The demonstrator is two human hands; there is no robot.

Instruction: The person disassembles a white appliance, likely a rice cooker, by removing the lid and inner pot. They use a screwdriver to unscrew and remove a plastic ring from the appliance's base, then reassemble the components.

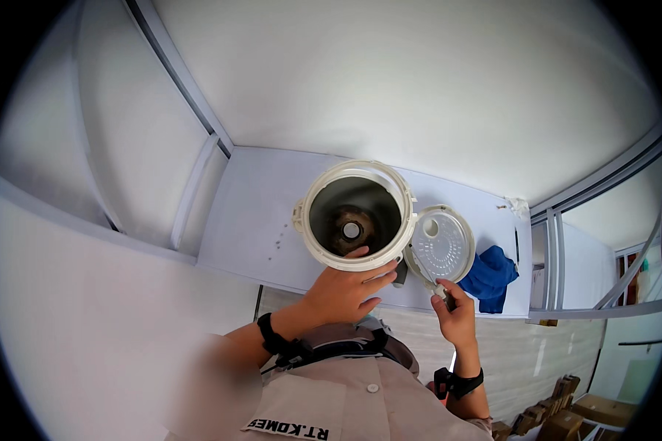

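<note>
A round white rice cooker body (393,184) stands on the white table with its mouth up, showing a grey inner wall and a stained brown heating plate (351,229) at the bottom. My left hand (338,294) grips its near rim, one fingertip over the edge inside and the other fingers spread along the outside. In my right hand (456,320) is a screwdriver (439,291) with a pale handle, its thin shaft pointing up and left. The shaft crosses a round translucent lid (454,235) with slots and a round hole, lying right of the cooker.
A crumpled blue cloth (489,275) lies right of the lid. Several small dark pieces (277,246) are scattered on the table (254,198) left of the cooker. White walls and metal frame posts (198,191) border the table. Cardboard boxes (559,426) stand at lower right.
</note>
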